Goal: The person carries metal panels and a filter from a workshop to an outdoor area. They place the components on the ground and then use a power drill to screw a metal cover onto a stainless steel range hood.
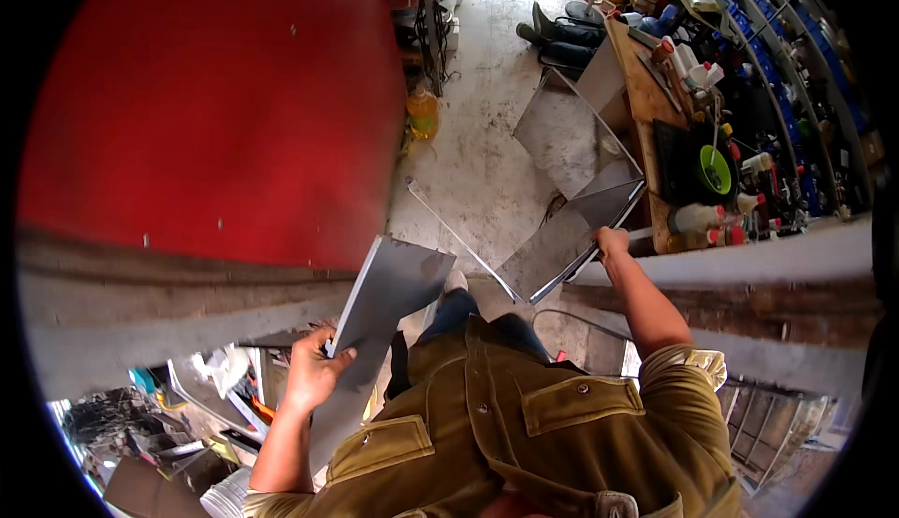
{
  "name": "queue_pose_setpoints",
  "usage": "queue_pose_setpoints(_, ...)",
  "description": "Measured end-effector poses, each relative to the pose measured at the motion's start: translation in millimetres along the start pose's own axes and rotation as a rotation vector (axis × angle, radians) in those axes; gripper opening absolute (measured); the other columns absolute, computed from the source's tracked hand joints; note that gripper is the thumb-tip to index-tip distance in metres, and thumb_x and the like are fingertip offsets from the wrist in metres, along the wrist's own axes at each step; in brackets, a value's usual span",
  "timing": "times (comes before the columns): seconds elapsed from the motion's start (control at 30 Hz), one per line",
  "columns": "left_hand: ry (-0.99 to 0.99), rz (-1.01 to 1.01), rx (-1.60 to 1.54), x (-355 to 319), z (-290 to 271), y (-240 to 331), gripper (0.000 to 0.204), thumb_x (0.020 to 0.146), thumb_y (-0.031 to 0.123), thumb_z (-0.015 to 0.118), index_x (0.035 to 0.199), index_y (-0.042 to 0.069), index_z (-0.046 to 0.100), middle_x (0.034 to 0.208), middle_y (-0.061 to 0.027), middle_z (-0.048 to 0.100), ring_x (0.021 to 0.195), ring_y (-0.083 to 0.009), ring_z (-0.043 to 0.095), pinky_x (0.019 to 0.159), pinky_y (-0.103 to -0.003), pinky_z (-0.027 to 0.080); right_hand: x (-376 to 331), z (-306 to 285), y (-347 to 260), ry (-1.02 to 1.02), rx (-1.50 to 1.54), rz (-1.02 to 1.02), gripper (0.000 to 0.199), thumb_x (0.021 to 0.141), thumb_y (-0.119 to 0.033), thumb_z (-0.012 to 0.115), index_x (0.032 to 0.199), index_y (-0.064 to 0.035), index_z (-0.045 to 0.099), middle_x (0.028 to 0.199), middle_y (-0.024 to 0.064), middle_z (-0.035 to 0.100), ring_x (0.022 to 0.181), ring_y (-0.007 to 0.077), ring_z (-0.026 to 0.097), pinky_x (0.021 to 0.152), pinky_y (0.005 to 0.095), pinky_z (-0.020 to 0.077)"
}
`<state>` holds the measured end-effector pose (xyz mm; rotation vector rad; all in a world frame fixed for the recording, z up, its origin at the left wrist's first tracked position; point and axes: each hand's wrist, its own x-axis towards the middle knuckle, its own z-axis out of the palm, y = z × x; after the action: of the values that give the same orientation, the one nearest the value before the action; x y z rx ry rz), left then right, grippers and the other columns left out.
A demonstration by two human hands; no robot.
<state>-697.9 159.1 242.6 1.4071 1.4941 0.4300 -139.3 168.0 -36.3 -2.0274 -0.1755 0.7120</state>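
My left hand [315, 368] is closed on the edge of a flat grey metal sheet [389, 293], with the thumb lying over its face. The sheet slants down beside my body, and its lower end passes behind my left forearm. On the other side, my right hand [613, 243] grips the edge of a larger grey metal panel [571, 232]. That panel has bright folded edges. Beyond it, a second dull sheet-like surface [567, 134] leans by the workbench; I cannot tell whether the two are joined. A thin light strip [459, 237] runs diagonally toward the panel's near corner.
A large red surface [206, 106] fills the left. At right, a wooden workbench [646, 87] carries bottles, tools and a green bowl [714, 170]. Dark boots [562, 38] lie farther along the concrete floor [478, 96]. A yellow container [423, 115] stands near the red surface.
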Motion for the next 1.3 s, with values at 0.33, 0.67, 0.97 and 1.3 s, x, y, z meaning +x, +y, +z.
queue_pose_setpoints(0.33,0.043,0.062,0.167,201.4,43.5,125.0,0.011,0.072,-0.001,0.067,0.077,0.0,0.057,0.064,0.0043,0.049,0.061,-0.005,0.042,0.054,-0.023,0.036,155.6,94.9,-207.3,-0.088,-0.066,0.084,0.012,0.057,-0.002,0.062,0.062,0.0069,0.055,0.061,0.0126,0.055,0.053,0.0231,0.054,0.044,0.0373,0.039)
queue_pose_setpoints(0.67,0.161,0.016,0.179,479.4,145.6,168.6,0.016,0.07,0.004,0.068,0.083,0.0,0.059,0.061,-0.0002,0.047,0.057,-0.0073,0.042,0.052,-0.025,0.036,427.1,247.9,-320.9,-0.199,-0.17,0.027,0.011,0.059,-0.002,0.062,0.056,0.0011,0.053,0.053,0.0073,0.048,0.044,0.0195,0.046,0.04,0.0349,0.0356)
queue_pose_setpoints(0.97,0.12,0.007,0.104,698.1,167.7,238.6,0.019,0.069,0.007,0.069,0.083,0.0,0.058,0.061,-0.0038,0.047,0.058,-0.0092,0.043,0.054,-0.027,0.038,635.8,337.1,-436.9,-0.203,-0.348,-0.054,0.013,0.058,-0.005,0.063,0.057,-0.0002,0.052,0.051,0.0075,0.046,0.04,0.018,0.043,0.037,0.0336,0.0308)
queue_pose_setpoints(1.3,-0.004,0.002,0.106,921.4,191.0,355.6,0.021,0.069,0.011,0.07,0.085,0.002,0.059,0.059,-0.0078,0.051,0.055,-0.0106,0.046,0.053,-0.029,0.04,791.3,406.7,-607.4,-0.154,-0.338,0.058,0.008,0.06,-0.002,0.06,0.06,0.0,0.052,0.054,0.007,0.048,0.042,0.019,0.046,0.038,0.0343,0.035)
